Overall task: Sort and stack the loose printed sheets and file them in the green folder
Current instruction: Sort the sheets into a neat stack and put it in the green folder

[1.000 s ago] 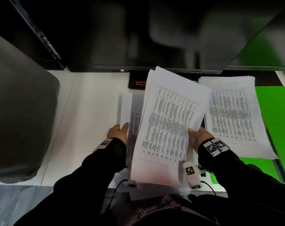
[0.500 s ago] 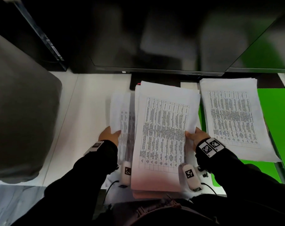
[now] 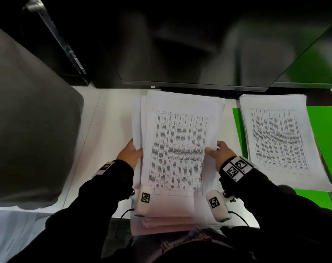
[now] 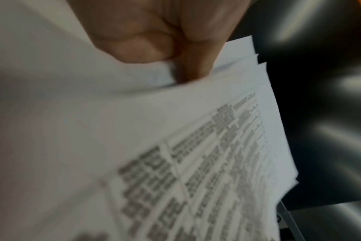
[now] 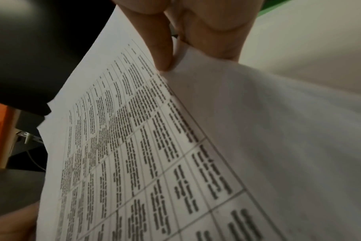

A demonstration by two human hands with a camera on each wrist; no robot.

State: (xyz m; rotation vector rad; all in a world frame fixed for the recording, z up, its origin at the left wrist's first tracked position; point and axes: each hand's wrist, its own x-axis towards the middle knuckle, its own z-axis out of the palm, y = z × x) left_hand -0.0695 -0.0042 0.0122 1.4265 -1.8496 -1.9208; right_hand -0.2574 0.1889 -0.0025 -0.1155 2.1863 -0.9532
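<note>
I hold a bundle of printed sheets [image 3: 177,149] above the white desk, table print facing up. My left hand [image 3: 132,155] grips its left edge, where a few sheets stick out unevenly. My right hand [image 3: 219,153] pinches the right edge, thumb on top. In the left wrist view the fingers [image 4: 155,40] curl onto the sheets [image 4: 196,146]. The right wrist view has the thumb [image 5: 159,42] pressed on the top sheet [image 5: 134,146]. A second stack of printed sheets [image 3: 279,137] lies on the open green folder [image 3: 326,133] at the right.
A dark monitor [image 3: 189,54] stands just behind the sheets, with another screen [image 3: 317,69] reflecting green at the far right. A grey chair back [image 3: 28,130] fills the left. The white desk [image 3: 108,120] shows bare between chair and sheets.
The tilted top sheets have swung square onto the sheets in the left hand. Both hands now hold one bundle by its two side edges.
</note>
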